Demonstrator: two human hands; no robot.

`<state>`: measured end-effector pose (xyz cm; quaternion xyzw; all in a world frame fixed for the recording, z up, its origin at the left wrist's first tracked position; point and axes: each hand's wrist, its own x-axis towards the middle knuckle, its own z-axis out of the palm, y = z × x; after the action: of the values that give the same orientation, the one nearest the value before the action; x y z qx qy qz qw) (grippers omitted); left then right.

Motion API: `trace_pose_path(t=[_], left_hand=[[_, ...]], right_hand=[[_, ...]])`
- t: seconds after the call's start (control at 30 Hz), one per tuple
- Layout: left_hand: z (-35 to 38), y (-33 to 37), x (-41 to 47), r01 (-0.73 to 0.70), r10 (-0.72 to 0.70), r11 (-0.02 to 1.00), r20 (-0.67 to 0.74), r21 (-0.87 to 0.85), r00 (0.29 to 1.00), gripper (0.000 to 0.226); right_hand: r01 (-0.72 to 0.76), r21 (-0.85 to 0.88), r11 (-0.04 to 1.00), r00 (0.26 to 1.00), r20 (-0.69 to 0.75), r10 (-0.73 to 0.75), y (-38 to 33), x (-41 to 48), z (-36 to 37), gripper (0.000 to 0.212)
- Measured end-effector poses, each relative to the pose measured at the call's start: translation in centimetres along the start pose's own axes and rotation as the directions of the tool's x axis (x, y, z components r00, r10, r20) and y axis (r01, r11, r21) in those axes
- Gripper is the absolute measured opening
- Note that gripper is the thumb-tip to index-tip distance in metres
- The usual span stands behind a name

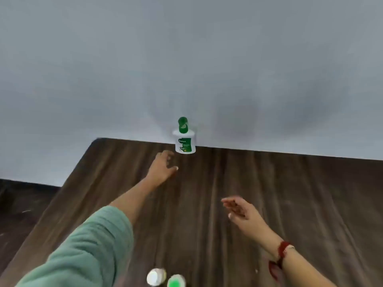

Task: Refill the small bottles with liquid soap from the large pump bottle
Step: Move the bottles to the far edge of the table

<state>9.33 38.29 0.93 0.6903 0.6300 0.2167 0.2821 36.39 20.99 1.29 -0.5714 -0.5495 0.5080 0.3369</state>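
The large pump bottle (185, 139), white with a green pump head and green label, stands upright at the far edge of the dark wooden table (269, 204), against the wall. My left hand (163, 165) is stretched out just short of it, to its lower left, fingers loosely spread and holding nothing. My right hand (236, 208) hovers over the middle of the table, fingers relaxed and empty. Two small bottles sit at the near edge: one with a white top (155, 276) and one with a green top (175, 281), both partly cut off by the frame.
A plain grey wall (186, 59) rises right behind the table. The table's left edge runs diagonally, with dark floor (18, 208) beyond it. A red bracelet (283, 248) circles my right wrist.
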Motion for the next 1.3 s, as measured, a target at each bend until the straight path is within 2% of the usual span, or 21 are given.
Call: trace_pose_path(t=[0.13,0.23,0.37,0.53,0.7,0.87,1.0,1.23,1.3], left_hand=[[0.1,0.7,-5.3,-0.135,0.132,0.991,0.12,0.019,0.984,0.038],[-0.2,1.7,-8.3,-0.179,0.172,0.984,0.223,0.012,0.96,0.033],[-0.5,3.2,-10.9,-0.226,0.216,0.974,0.272,0.007,0.938,0.029],[-0.1,4.8,-11.9,-0.249,0.237,0.969,0.28,0.006,0.93,0.028],[0.7,5.8,-12.0,-0.251,0.236,0.968,0.296,0.015,0.926,0.027],[1.0,5.6,-12.0,-0.216,0.2,0.976,0.339,0.01,0.919,0.029],[1.3,5.2,-11.8,-0.189,0.175,0.982,0.352,0.005,0.919,0.029],[2.9,4.5,-11.7,-0.189,0.176,0.982,0.365,-0.001,0.914,0.028],[3.2,4.7,-11.8,-0.185,0.175,0.983,0.368,-0.008,0.913,0.028]], right_hand=[[0.049,-0.153,0.987,0.983,0.182,-0.021,1.0,-5.6,1.9,0.074],[0.092,-0.29,0.953,0.949,0.317,0.005,1.5,-8.7,2.2,0.079],[0.108,-0.389,0.915,0.922,0.382,0.054,2.2,-12.4,1.3,0.093],[0.033,-0.325,0.945,0.909,0.403,0.107,2.9,-16.4,1.4,0.068],[0.016,-0.293,0.956,0.968,0.246,0.059,4.1,-17.5,4.6,0.083],[0.019,-0.256,0.966,0.999,0.041,-0.008,4.7,-17.5,8.3,0.065],[0.005,-0.255,0.967,0.991,-0.128,-0.039,5.2,-16.7,9.6,0.054],[0.045,-0.297,0.954,0.985,-0.144,-0.091,4.3,-14.3,9.6,0.063],[0.027,-0.316,0.948,0.987,-0.144,-0.076,4.3,-13.7,9.5,0.056]])
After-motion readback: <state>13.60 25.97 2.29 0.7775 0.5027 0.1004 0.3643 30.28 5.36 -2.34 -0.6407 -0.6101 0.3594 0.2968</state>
